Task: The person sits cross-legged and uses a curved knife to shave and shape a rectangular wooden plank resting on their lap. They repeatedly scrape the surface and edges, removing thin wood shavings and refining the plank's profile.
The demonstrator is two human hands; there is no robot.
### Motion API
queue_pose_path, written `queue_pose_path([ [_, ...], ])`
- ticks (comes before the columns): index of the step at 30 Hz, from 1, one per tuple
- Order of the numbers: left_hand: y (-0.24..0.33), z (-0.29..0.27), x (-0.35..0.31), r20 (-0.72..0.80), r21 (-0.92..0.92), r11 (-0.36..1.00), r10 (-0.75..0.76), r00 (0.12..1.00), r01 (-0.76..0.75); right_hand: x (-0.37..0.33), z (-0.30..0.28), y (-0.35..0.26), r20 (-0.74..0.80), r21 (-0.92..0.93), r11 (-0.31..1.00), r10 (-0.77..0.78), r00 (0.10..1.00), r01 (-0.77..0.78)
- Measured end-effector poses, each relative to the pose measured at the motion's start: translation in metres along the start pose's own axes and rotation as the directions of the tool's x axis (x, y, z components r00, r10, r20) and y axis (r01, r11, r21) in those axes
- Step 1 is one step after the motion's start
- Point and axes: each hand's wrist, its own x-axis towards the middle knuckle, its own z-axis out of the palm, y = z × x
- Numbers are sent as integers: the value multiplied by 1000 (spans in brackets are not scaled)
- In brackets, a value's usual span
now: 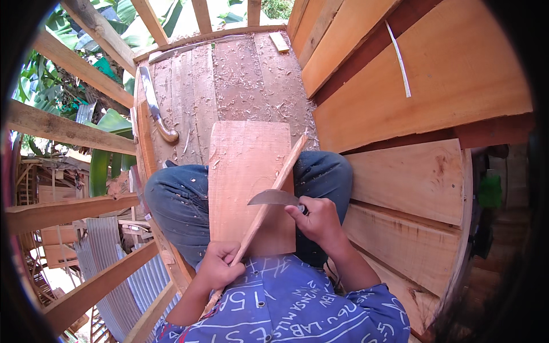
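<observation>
A long thin wooden stick (284,170) lies slantwise over a flat wooden board (243,154), which rests across my lap. My left hand (222,264) is closed round the stick near its lower end, close to my shirt. In my right hand (317,219) is a knife (274,198) with a short curved blade; the fingers wrap its handle, most of which they hide. The blade crosses the stick about midway, its tip pointing left. Whether its edge touches the wood I cannot tell.
Wood shavings litter the plank floor (234,74) ahead. A large blade with a curved wooden handle (167,132) lies at the left. A small wood block (279,42) sits at the far end. Wooden railings (74,128) stand left, a plank wall (412,86) right.
</observation>
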Motion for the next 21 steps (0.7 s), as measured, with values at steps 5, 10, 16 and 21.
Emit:
queue_pose_path([
  [5,-2,-3,-3,-21,-26,1000,5,1000,-5,12,3,1,-19,-96,995,18,1000,-19],
  [10,-7,-3,-1,-9,-5,1000,-22,1000,22,37,-9,56,-155,65,912,411,898,-406],
  [16,-10,-2,4,-48,-45,999,15,999,-17,14,-3,6,-84,80,988,138,987,-132],
  [21,-5,0,6,-77,-133,991,-12,997,2,-3,20,1,72,182,967,170,983,-181],
])
